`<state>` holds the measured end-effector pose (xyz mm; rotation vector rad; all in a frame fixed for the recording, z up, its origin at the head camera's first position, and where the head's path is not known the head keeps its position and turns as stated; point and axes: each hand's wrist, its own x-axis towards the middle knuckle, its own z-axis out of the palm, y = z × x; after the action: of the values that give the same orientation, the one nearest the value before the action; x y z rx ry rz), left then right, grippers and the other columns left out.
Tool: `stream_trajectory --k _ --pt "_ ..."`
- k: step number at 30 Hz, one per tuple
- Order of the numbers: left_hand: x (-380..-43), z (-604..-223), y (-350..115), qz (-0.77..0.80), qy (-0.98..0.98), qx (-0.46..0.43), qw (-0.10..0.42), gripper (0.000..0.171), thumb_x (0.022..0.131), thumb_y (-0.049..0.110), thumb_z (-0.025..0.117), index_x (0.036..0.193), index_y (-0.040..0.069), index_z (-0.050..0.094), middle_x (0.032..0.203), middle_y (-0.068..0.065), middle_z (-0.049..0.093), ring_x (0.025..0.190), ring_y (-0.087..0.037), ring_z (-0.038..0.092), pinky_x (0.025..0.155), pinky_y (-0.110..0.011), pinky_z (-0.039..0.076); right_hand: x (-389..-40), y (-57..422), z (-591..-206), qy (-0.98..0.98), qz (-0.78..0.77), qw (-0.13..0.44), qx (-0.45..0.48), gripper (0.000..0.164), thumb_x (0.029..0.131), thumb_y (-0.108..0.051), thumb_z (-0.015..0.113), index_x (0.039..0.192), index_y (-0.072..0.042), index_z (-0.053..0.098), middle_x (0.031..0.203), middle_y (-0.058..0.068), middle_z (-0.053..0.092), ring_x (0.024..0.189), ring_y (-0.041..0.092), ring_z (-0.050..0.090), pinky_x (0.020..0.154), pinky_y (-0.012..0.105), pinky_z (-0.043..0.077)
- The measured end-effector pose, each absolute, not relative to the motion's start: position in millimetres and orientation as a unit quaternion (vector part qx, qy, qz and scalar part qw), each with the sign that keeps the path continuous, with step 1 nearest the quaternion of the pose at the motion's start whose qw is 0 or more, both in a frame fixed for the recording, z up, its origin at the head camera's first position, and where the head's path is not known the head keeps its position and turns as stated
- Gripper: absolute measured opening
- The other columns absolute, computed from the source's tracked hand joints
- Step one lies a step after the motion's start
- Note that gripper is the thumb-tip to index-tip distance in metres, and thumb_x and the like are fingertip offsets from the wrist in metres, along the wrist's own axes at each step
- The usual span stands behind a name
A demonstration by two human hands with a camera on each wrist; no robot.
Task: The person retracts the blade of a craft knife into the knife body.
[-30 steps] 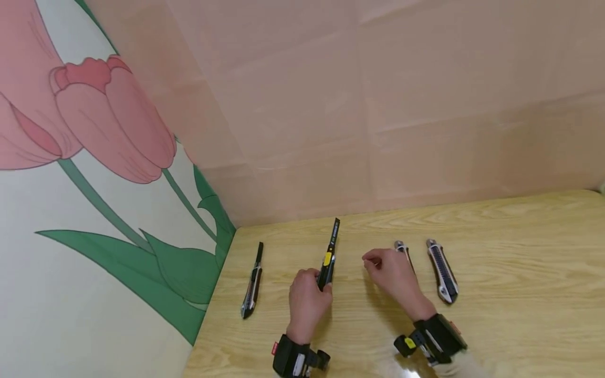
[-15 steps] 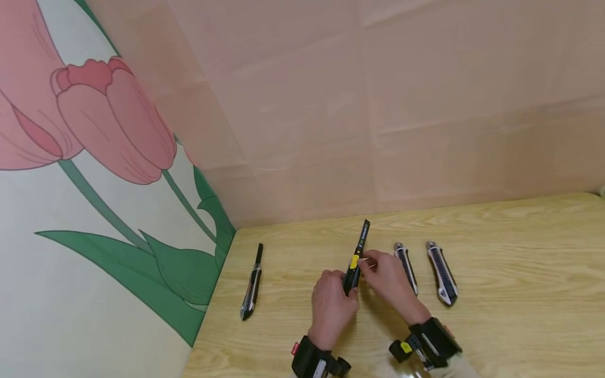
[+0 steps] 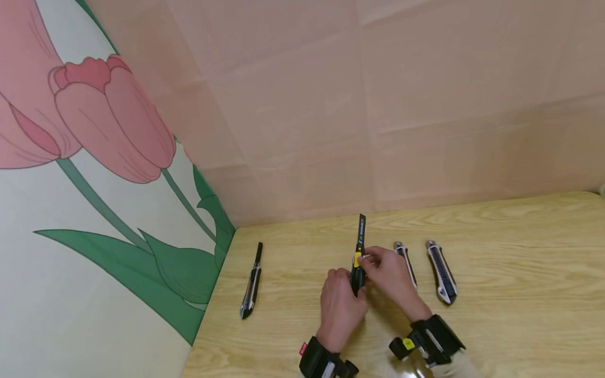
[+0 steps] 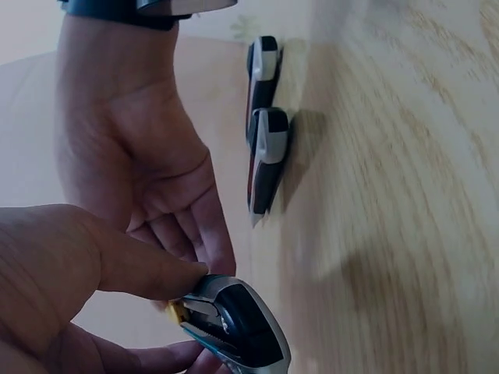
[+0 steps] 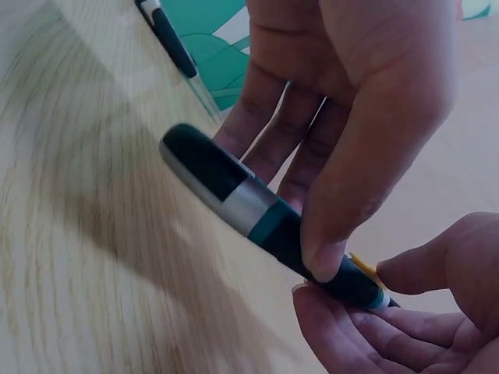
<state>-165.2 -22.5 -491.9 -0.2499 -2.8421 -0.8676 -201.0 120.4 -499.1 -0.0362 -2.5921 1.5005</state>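
Note:
My left hand (image 3: 341,310) grips the handle of a snap-off utility knife (image 3: 357,281), whose dark blade points away toward the wall. My right hand (image 3: 393,274) pinches at the yellow slider (image 3: 357,259), with the thumb pressed to it in the right wrist view. The handle's rounded dark butt end (image 5: 199,160) sticks out past the left fingers there. Beside the right hand lies a grey-and-black utility knife (image 3: 406,262), partly covered by that hand. A similar utility knife (image 3: 441,273) is farther right. Both show beyond the held one in the left wrist view.
Another utility knife (image 3: 251,286), its dark blade extended, lies at the left of the wooden table (image 3: 529,273). A pinkish sheet (image 3: 302,115) covers the wall behind. On the left is a wall with painted tulips (image 3: 113,115).
The left hand has carried the knife rightward to the right hand, which has taken hold at the yellow slider. Lately the blade has swung to stand more upright in the head view.

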Motion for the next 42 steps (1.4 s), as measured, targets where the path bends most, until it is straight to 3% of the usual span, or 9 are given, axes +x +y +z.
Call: stream_trajectory --k 9,15,24,32,42 --pt "-164 -495 -15 -0.301 -0.949 -0.072 0.065 0.036 0.083 0.027 0.082 0.106 0.008 0.063 0.093 0.002 0.051 0.077 -0.011 0.049 0.066 -0.026 0.046 -199 129 -501 -0.808 0.587 0.024 -0.038 0.038 0.097 -0.017 0.071 0.127 0.006 0.065 0.109 0.02 0.072 0.089 0.023 0.073 0.069 0.029 0.063" --pt "-166 -492 -15 -0.353 -0.931 -0.077 0.059 0.038 0.086 0.029 0.082 0.112 0.01 0.063 0.098 0.003 0.054 0.08 -0.009 0.051 0.07 -0.025 0.046 -200 130 -494 -0.772 0.633 0.022 -0.058 0.04 0.097 -0.015 0.071 0.13 0.007 0.063 0.113 0.022 0.07 0.093 0.023 0.072 0.075 0.032 0.063" --pt "-171 -494 -24 -0.497 -0.86 -0.115 0.0 0.027 0.091 0.01 0.076 0.116 0.008 0.064 0.1 -0.001 0.064 0.072 -0.001 0.06 0.064 -0.018 0.052 -200 135 -488 -0.749 0.659 0.038 -0.063 0.04 0.097 -0.017 0.071 0.129 0.007 0.064 0.114 0.023 0.069 0.095 0.019 0.07 0.075 0.029 0.063" --pt "-174 -497 -29 -0.542 -0.829 -0.133 -0.042 0.029 0.092 -0.005 0.067 0.119 0.006 0.065 0.099 -0.001 0.067 0.079 -0.002 0.065 0.071 -0.018 0.056 -200 138 -484 -0.746 0.661 0.034 -0.074 0.042 0.097 -0.02 0.072 0.13 0.005 0.064 0.115 0.021 0.071 0.093 0.017 0.069 0.075 0.027 0.062" --pt "-175 -502 -28 -0.548 -0.822 -0.141 -0.059 0.022 0.088 -0.008 0.068 0.107 0.004 0.07 0.094 0.0 0.071 0.074 -0.004 0.067 0.065 -0.018 0.057 -200 146 -480 -0.752 0.655 0.027 -0.074 0.046 0.099 -0.027 0.069 0.135 0.0 0.062 0.124 0.02 0.068 0.101 0.018 0.067 0.082 0.028 0.061"
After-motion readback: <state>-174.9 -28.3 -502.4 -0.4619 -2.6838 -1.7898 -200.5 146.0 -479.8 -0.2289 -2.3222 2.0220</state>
